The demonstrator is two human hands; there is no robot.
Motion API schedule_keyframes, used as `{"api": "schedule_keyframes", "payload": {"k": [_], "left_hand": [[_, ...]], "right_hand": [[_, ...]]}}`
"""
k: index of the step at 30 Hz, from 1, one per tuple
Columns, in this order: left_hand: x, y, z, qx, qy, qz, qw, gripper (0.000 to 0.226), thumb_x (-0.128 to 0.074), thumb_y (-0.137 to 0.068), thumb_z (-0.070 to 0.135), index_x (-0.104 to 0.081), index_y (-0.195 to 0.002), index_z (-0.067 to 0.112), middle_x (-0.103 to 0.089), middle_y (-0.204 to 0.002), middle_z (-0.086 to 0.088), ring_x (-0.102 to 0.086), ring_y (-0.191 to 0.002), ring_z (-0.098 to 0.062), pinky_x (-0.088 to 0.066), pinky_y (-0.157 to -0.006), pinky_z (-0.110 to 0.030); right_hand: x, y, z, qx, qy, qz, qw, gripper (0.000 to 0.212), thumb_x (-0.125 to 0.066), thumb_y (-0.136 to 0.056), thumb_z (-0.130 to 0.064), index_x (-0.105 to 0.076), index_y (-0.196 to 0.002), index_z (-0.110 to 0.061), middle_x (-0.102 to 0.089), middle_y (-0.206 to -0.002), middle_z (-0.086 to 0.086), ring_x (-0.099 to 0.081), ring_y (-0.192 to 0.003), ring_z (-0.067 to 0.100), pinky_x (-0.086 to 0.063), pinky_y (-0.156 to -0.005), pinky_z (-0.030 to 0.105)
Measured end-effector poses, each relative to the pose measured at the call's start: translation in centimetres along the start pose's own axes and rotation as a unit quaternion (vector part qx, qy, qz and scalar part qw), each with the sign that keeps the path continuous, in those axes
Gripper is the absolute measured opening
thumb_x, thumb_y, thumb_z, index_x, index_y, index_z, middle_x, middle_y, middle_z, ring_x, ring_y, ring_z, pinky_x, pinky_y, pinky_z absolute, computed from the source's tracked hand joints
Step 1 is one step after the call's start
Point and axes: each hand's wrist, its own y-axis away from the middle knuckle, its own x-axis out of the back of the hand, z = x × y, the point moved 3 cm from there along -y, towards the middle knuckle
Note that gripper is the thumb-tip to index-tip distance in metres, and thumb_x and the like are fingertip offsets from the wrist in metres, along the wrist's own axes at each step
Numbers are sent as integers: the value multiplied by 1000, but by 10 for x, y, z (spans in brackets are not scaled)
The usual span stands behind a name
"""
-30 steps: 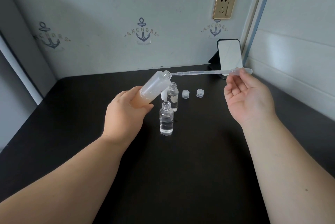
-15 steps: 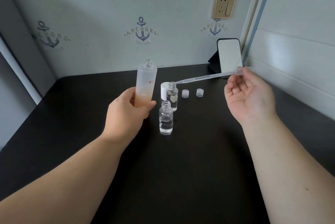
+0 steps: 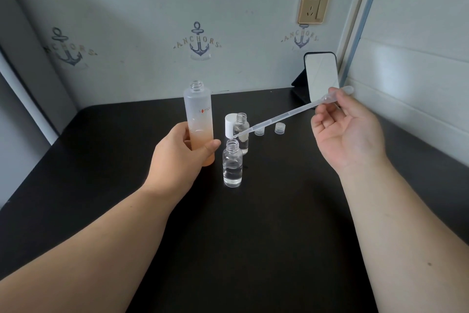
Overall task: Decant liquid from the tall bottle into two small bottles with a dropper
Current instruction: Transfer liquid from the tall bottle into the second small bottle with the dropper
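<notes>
My left hand (image 3: 177,160) grips the lower half of the tall frosted bottle (image 3: 199,112), which stands upright and uncapped with peach-tinted liquid in its bottom part. My right hand (image 3: 347,132) pinches the bulb end of a clear plastic dropper (image 3: 284,116). The dropper slants down to the left, its tip just above the mouth of the nearer small clear bottle (image 3: 232,163), which is about half full. A second small open bottle (image 3: 241,132) stands right behind it.
A white cap (image 3: 230,125) stands beside the far small bottle. Two small clear caps (image 3: 259,131) (image 3: 280,128) lie on the black table (image 3: 266,236) further right. A small mirror (image 3: 321,76) leans at the back right corner by the wall.
My left hand has tipped the tall bottle from slanted to upright. My right hand drew the dropper out of it and lowered the tip from the far small bottle to the nearer one.
</notes>
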Motion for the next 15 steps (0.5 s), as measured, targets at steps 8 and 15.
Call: {"api": "schedule_keyframes", "payload": {"k": [8,15], "left_hand": [[16,14,10,-20,77,79,994,36,-61,-84,33,-53,-120,38,-60,-107,21,-56,-96,14,-45,-73,-18],[17,36,30,-135,64,27,988,25,-59,-83,20,-65,-101,36,-65,-89,16,-64,-84,-12,-57,-72,-31]], "right_hand": [[-1,2,1,5,22,-8,1000,10,-77,-84,-13,-75,-93,-8,-70,-78,5,-65,-65,17,-52,-60,25],[0,2,1,7,26,-7,1000,7,-76,-85,-14,-78,-91,-9,-71,-79,4,-65,-65,17,-52,-60,26]]}}
